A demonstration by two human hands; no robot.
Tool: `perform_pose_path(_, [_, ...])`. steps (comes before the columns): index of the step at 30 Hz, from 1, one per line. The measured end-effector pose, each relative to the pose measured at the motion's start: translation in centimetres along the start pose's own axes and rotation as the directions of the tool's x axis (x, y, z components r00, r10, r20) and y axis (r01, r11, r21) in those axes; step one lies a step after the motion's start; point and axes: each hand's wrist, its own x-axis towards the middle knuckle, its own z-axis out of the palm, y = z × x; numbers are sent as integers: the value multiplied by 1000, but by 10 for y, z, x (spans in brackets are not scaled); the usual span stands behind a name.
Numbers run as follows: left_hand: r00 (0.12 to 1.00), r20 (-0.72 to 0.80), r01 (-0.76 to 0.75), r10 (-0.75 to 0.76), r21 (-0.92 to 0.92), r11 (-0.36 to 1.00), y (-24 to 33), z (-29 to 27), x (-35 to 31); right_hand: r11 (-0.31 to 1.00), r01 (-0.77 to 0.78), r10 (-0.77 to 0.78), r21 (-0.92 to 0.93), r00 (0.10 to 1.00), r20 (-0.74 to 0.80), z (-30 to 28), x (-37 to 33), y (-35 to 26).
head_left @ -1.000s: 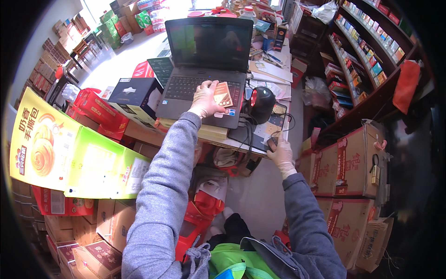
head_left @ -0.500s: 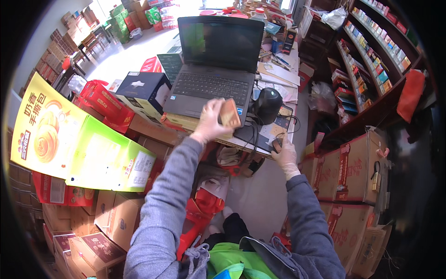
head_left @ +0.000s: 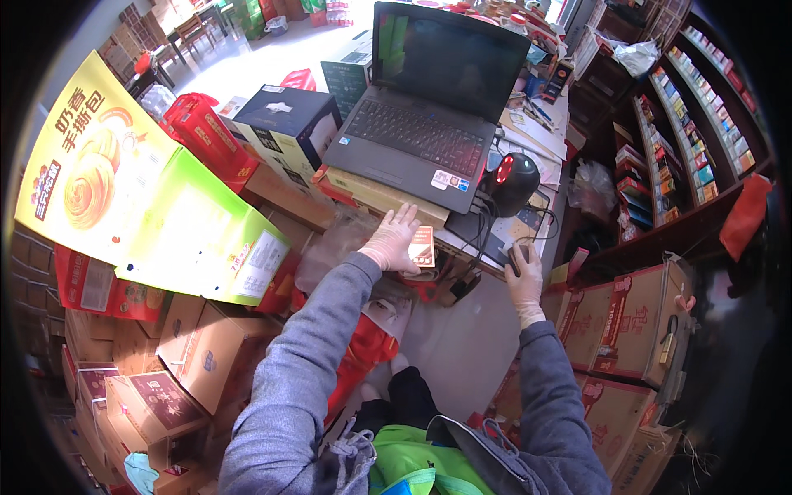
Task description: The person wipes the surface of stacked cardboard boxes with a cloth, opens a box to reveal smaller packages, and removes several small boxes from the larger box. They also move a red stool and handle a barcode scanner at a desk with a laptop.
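My left hand (head_left: 391, 240), in a thin pale glove, is open with fingers spread at the front edge of the desk below the laptop (head_left: 412, 148). A small orange and white pack (head_left: 421, 246) lies beside its palm, between thumb and fingers, and does not look gripped. Also gloved, my right hand (head_left: 523, 280) is curled over a dark computer mouse (head_left: 521, 258) at the desk's right front corner. Between the hands, behind the desk edge, stands a black rounded scanner (head_left: 513, 183) with red lights glowing on its front.
Left of the laptop stands a dark blue box (head_left: 287, 120). A yellow and green cardboard display (head_left: 177, 210) leans at the left, above stacked cartons (head_left: 210, 346). More cartons (head_left: 615, 318) are at the right, below shelves of small packs (head_left: 697, 115). Cables (head_left: 483, 235) run beside the scanner.
My left hand has lowered the pack from before the laptop to the desk's front edge and spread its fingers. Red lights now show on the scanner. The view has shifted left.
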Motion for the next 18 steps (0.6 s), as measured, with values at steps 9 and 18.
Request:
perform_pose_path(9, [992,106,62,-70,81,995,11,-13,7,999,-1,2,-49,1000,11,-1,0,1])
perform_pose_path(18, [989,132,51,-62,84,995,10,-16,7,999,-16,16,-43,1000,11,-1,0,0])
